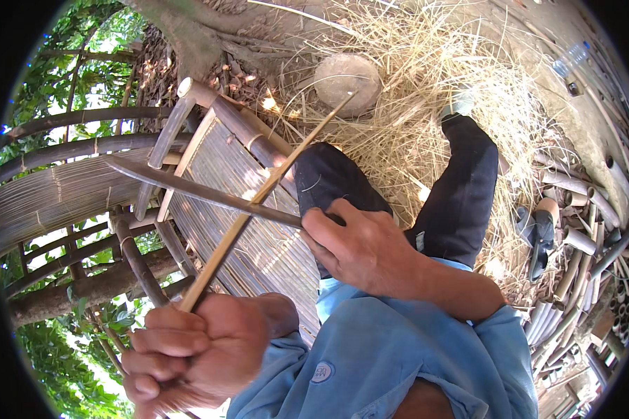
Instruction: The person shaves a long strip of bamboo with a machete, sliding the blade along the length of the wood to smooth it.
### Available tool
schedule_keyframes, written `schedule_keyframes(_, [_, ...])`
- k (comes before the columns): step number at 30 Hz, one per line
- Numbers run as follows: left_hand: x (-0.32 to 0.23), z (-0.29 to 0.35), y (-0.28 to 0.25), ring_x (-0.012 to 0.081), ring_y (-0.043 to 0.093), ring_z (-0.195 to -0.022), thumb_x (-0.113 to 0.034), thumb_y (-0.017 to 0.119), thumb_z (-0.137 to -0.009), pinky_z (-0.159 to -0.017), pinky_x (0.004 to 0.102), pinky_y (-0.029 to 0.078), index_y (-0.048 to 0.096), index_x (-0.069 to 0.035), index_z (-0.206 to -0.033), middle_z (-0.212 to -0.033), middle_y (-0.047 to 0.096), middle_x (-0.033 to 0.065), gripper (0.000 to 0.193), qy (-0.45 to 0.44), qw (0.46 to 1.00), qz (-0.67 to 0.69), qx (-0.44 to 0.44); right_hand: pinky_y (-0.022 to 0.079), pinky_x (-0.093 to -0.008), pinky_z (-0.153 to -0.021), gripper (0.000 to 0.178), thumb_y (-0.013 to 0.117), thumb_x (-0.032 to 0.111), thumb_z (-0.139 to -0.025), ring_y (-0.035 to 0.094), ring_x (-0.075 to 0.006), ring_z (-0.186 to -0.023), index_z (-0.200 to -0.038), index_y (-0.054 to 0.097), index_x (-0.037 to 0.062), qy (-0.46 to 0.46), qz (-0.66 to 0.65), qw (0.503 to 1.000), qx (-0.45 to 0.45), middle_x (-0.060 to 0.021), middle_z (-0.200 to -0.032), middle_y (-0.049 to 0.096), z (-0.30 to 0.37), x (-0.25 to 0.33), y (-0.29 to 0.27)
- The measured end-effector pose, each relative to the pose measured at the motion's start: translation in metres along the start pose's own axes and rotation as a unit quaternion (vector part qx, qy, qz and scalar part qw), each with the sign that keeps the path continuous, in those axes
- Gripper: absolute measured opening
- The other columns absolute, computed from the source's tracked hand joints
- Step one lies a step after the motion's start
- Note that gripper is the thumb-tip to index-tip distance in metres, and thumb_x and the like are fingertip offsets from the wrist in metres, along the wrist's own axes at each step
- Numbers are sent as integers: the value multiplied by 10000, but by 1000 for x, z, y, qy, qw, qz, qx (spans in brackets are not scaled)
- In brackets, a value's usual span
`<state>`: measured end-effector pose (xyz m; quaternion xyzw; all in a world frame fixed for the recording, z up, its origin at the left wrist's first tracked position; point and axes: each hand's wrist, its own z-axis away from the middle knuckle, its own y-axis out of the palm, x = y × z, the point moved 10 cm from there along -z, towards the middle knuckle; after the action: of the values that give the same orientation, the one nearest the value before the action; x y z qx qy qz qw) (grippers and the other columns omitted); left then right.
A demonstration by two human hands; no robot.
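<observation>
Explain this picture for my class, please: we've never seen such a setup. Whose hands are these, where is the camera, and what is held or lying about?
There is no machine here: one person works with two bare hands. The single picture comes from a wide fisheye camera on that person's head, looking down, so edges look bent. The left hand is closed around a long pale strip. The right hand grips a knife, its long blade crossing the strip. Below is a slatted seat. Straw-like shavings lie on the ground around a round block, and cut tubes lie to the right.
</observation>
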<state>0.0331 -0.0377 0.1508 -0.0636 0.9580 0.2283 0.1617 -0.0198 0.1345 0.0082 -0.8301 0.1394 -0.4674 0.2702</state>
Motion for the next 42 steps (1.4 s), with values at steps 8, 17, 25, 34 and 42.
schedule_keyframes(8, [1,1,-5,105,275,-476,-409,471,-1069,-412,260,207,486,-67,-841,-640,291,-15,412,54,995,-76,-42,542,-351,-442,258,690,111,-802,636,-201,-559,-1048,644,50,18,59,998,8,-80,-724,526,1,-25,15])
schedule_keyframes(17, [6,-4,-10,88,255,-478,-412,517,-1050,-417,253,221,475,-73,-817,-616,251,-25,413,56,992,-100,-49,536,-389,-438,229,578,101,-900,648,-268,-541,-1129,571,107,59,86,995,8,-123,-721,539,-11,-73,22])
schedule_keyframes(25, [19,-24,-13,99,225,-491,-260,476,-1058,-486,267,217,416,-89,-806,-634,223,-34,311,90,980,-157,-80,522,-389,-451,153,653,183,-926,637,-276,-563,-921,547,72,94,97,991,-23,-125,-740,564,-5,-136,49])
schedule_keyframes(34, [37,-72,-62,125,201,-499,-112,489,-955,-502,294,222,374,-78,-769,-624,212,-10,221,79,988,-125,-45,470,-398,-428,148,646,98,-906,594,-283,-525,-1017,549,112,117,96,988,-31,-104,-710,559,0,-264,89])
schedule_keyframes(42, [56,-49,-45,45,338,-424,-189,436,-1029,-397,178,259,475,-144,-787,-579,302,-87,249,146,949,-219,-176,505,-536,-637,339,567,176,-948,639,-420,-702,-1278,499,143,328,159,928,77,-215,-803,639,70,-476,114])
